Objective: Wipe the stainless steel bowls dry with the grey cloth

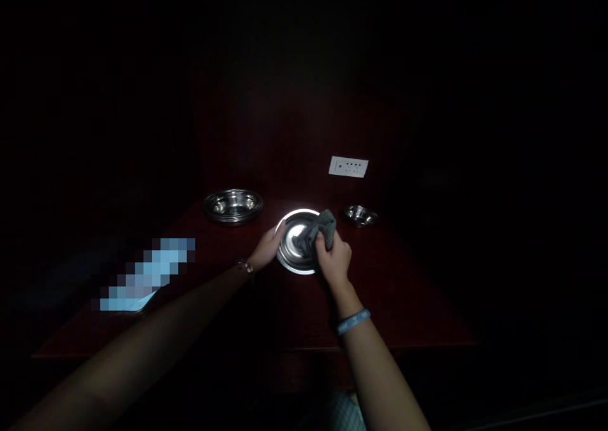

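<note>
A shiny round metal plate (295,263) is tilted up above the dark red table, its inside facing me. My left hand (266,248) grips its left rim, thumb over the edge. In my right hand (335,260) is a bunched grey cloth (325,223), closed between thumb and fingers and lying against the right part of the plate. The fingers behind the plate and under the cloth are hidden.
A stack of metal plates (233,206) stands at the back left of the table (399,291). A smaller metal bowl (360,215) sits back right, below a white wall socket (348,167). A blurred-out bright screen (147,276) lies at the left. Surroundings are very dark.
</note>
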### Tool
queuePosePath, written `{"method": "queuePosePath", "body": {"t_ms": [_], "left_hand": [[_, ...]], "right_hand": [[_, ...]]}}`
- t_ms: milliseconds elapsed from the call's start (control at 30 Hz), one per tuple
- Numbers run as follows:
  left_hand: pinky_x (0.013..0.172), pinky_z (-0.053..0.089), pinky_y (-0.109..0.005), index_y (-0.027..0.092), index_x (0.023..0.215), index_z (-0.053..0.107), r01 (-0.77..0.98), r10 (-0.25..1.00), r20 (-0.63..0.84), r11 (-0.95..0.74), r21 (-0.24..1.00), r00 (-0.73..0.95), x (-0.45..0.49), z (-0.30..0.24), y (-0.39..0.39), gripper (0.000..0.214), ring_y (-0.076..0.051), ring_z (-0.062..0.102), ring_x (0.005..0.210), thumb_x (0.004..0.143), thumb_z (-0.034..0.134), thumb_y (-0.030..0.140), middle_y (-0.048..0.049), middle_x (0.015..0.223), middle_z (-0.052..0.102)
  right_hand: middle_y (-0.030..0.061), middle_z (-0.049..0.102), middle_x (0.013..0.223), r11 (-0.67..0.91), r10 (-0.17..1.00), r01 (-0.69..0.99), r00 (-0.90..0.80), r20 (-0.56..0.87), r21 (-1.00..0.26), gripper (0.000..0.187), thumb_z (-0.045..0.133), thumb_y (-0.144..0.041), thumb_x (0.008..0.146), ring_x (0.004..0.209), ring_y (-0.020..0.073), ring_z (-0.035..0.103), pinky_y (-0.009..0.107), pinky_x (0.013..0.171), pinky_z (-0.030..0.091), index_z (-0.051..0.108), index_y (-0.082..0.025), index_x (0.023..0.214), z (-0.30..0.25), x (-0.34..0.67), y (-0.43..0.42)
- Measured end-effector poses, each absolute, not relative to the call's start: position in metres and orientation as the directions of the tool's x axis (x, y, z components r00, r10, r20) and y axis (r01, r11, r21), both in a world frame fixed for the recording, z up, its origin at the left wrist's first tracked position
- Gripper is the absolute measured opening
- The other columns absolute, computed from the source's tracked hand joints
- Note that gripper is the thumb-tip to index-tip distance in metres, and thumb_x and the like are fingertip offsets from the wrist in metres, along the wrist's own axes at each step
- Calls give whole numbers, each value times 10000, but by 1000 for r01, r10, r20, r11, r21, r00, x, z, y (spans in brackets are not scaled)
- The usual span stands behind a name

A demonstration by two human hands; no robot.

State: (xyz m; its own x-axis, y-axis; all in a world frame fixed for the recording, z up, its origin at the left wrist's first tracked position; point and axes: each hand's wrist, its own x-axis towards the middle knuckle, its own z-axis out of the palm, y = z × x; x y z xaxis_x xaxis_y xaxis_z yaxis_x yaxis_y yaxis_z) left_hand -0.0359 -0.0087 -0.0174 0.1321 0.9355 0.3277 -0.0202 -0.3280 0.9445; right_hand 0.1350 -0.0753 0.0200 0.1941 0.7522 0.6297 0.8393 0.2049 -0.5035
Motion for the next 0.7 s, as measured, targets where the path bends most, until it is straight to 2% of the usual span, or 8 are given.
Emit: {"method": "queuePosePath", "body": {"t_ms": [133,233,367,533,700], "left_hand": [[1114,465,-405,186,1280,681,-91,946,298,-288,953,124,-35,-15,-10,637,-301,613,1275,904,494,664,-122,1269,726],[1140,442,-395,197,1287,681,-83,946,301,-292,953,124,-35,-15,-9,623,-299,592,1304,899,507,653,-107,1282,721],[1149,431,-400,196,1269,688,-80,940,315,-307,948,130,-36,-16,-7,608,-294,593,1304,909,493,646,-107,1274,724],[1160,410,-449,115,1327,626,-68,938,309,-302,951,157,-36,-17,-7,655,-297,613,1278,937,456,613,-140,1325,691],[1190,369,-418,131,1367,599,-66,936,330,-324,944,122,-34,-15,-8,556,-264,556,1350,963,458,486,-124,1392,649]], "right_hand": [[71,737,793,194,630,730,420,654,-655,426,429,-482,938,698,232,690,307,660,498,636,-163,1129,16,139,-72],[111,738,978,286,572,682,442,691,-673,431,426,-441,944,871,257,708,361,774,544,582,-165,1236,16,142,-70],[164,616,1320,407,550,760,240,800,-507,427,397,-229,919,1250,279,593,417,1038,483,571,-182,1306,16,145,-72],[114,531,1463,475,645,809,-51,762,-347,586,427,-61,778,1344,268,523,413,1123,448,594,-204,1321,15,145,-75],[61,522,1518,595,663,772,-315,679,-222,586,430,-30,786,1499,242,340,464,1220,351,636,-214,1304,21,140,-72]]}}
